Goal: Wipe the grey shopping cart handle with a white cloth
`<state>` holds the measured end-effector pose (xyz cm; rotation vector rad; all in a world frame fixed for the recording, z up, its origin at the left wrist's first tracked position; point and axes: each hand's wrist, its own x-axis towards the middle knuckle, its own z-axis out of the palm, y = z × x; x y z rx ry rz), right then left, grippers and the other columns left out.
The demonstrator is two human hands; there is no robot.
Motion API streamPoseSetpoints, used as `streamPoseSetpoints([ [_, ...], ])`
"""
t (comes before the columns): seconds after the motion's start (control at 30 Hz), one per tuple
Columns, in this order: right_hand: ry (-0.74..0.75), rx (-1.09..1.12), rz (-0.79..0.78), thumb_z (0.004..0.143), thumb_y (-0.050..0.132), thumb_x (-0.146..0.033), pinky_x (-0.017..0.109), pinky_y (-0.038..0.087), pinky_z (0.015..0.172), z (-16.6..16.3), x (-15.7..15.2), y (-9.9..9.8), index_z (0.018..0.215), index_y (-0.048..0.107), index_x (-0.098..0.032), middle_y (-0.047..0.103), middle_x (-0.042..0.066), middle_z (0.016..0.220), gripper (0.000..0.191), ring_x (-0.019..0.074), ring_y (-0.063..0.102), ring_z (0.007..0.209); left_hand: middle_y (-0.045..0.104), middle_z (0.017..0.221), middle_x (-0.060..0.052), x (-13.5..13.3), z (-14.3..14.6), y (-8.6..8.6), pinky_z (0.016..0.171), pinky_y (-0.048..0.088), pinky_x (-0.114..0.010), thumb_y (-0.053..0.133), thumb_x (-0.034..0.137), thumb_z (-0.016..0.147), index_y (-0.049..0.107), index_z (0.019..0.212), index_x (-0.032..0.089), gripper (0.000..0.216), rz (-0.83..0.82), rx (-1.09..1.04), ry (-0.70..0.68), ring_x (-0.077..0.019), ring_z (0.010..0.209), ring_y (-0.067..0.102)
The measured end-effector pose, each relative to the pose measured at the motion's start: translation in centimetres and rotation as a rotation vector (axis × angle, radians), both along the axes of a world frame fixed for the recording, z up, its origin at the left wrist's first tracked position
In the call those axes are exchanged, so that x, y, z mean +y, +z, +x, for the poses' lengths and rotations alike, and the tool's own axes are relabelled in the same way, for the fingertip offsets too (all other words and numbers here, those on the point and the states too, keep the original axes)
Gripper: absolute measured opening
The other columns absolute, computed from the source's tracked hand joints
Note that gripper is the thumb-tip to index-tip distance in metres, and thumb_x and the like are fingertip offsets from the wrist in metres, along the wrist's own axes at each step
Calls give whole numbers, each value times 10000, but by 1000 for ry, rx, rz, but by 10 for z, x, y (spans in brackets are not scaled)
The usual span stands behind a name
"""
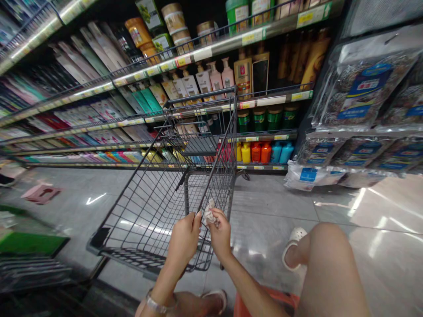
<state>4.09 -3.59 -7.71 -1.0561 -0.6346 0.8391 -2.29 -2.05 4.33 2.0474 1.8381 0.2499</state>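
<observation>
A dark wire shopping cart point(155, 193) lies tipped in front of me on the shop floor. My left hand point(185, 240) is closed, its fingers gripping the cart's wire edge. My right hand point(220, 233) is right beside it, fingers pinched on a small crumpled white cloth or paper point(209, 214) pressed against the cart's wires. A watch band shows on my left wrist point(155, 304). My bare knee point(325, 259) and a white sandal point(292, 246) are at the right.
Shelves of bottles and boxed goods point(211, 79) stand behind the cart. Bagged goods point(360, 88) hang at the right. A pink low stool point(41, 193) sits on the grey tiled floor at left. A green crate point(29, 242) lies at the lower left.
</observation>
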Motion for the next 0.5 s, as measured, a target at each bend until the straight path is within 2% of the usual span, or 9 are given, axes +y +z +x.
streamPoseSetpoints([
  [0.2,70,-119,24,814,570,-184,370,453,944,5,-5,-13,950,700,-199,674,94,1058,189,203,592,1043,550,551,-15,-2,0,-1,554,272,-248,310,388,896,428,595,213,368,-4,8,12,-141,539,504],
  [0.33,115,-292,83,800,499,-76,383,437,958,13,-12,-23,998,696,-228,664,81,1071,318,201,570,1059,552,551,-11,-3,1,0,542,268,-243,310,379,904,426,599,213,366,-3,12,15,-138,532,505],
  [0.43,120,-352,79,768,443,-22,380,431,961,9,-22,-41,1045,678,-238,644,78,1096,422,198,554,1081,552,548,-11,-2,1,0,540,269,-242,309,371,907,423,599,214,364,-1,18,13,-139,530,507],
  [0.5,102,-336,29,748,448,-25,360,444,937,0,-29,-58,1026,676,-222,638,80,1070,411,195,568,1050,561,555,-14,-2,1,0,542,274,-243,313,370,907,426,600,212,362,-5,24,16,-140,532,510],
])
